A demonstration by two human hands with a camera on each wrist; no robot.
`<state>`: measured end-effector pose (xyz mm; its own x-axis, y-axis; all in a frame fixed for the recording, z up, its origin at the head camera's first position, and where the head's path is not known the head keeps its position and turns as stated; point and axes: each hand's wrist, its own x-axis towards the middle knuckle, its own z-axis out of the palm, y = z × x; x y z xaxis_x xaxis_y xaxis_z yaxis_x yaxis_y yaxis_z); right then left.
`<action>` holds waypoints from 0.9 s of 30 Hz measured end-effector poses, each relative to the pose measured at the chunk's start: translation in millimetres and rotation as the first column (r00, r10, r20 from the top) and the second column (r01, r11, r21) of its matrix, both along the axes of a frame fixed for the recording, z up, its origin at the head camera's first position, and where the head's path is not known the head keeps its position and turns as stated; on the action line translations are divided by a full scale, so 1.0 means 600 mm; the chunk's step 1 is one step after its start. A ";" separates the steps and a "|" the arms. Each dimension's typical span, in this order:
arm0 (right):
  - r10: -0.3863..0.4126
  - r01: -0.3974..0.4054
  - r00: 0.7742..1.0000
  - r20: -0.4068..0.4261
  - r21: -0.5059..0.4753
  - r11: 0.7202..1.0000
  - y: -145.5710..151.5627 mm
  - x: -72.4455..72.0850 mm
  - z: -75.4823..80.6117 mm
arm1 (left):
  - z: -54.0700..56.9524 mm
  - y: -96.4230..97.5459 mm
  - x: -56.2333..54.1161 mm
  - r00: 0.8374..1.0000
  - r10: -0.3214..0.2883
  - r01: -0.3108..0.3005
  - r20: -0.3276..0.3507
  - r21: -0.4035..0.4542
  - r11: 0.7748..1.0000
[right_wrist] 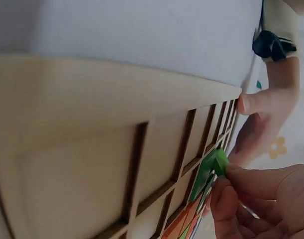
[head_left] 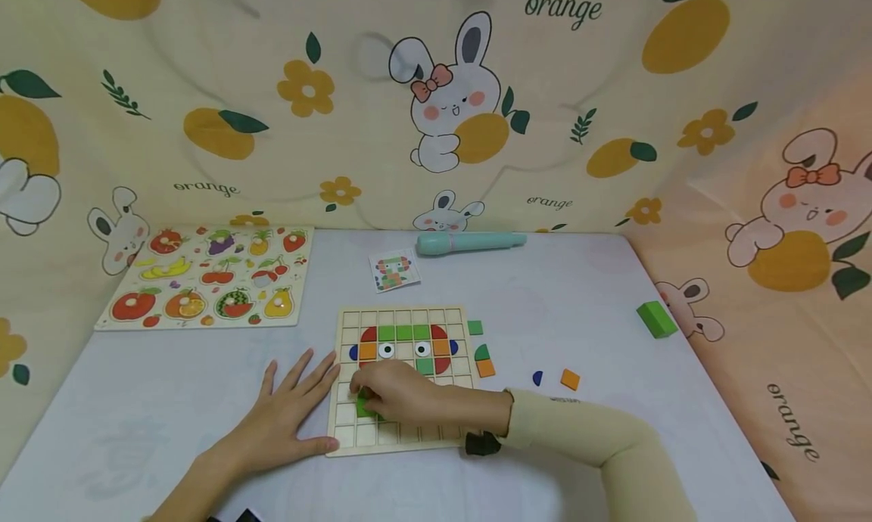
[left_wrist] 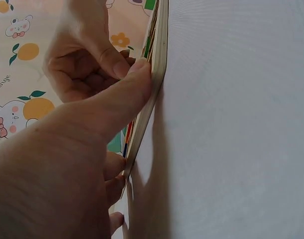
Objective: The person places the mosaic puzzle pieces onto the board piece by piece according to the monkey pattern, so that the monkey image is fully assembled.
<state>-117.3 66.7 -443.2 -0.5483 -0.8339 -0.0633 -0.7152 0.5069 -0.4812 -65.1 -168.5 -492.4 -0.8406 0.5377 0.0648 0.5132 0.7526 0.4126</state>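
Observation:
A wooden grid board [head_left: 402,308] lies on the white table, with red, orange, green and blue tiles and two eye tiles set in its cells. My left hand [head_left: 275,420] rests with spread, straight fingers at the board's left edge. In the left wrist view its thumb [left_wrist: 124,92] touches the board's side. Over the lower left part of the board, my right hand [head_left: 402,393] pinches a small green tile [right_wrist: 221,162] between thumb and finger. That tile stands tilted against the grid, next to another green tile [right_wrist: 203,172]. The right hand hides several cells in the head view.
Right of the board lie a green square [head_left: 475,327], a green quarter-round [head_left: 482,352], orange squares [head_left: 571,380] and a blue half-round [head_left: 537,378]. Behind are a picture card [head_left: 395,270] and a teal pen-like stick [head_left: 470,242]. A fruit puzzle [head_left: 303,280] sits back left, a green block [head_left: 656,319] far right.

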 end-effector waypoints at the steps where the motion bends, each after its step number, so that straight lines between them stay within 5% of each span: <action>1: 0.001 -0.001 1.000 -0.021 0.015 1.000 -0.001 0.001 0.000 | 0.000 0.000 0.000 1.000 0.001 -0.001 0.000 -0.002 1.000; 8: 0.062 -0.028 0.973 -0.223 0.151 0.988 -0.006 0.015 -0.001 | -0.002 -0.001 -0.002 1.000 0.005 -0.005 0.001 -0.016 1.000; 17: 0.067 -0.040 0.971 -0.228 0.118 0.992 0.005 0.021 0.005 | 0.001 0.000 -0.001 1.000 0.006 -0.006 0.002 -0.010 1.000; 23: -0.080 0.074 0.978 -0.194 -0.039 0.996 0.063 0.001 0.025 | 0.001 0.003 0.000 1.000 0.015 -0.015 0.017 -0.017 1.000; 27: -0.244 0.227 0.963 -0.119 -0.139 0.964 0.130 -0.020 0.036 | 0.002 0.004 0.000 1.000 0.018 -0.018 0.021 -0.023 1.000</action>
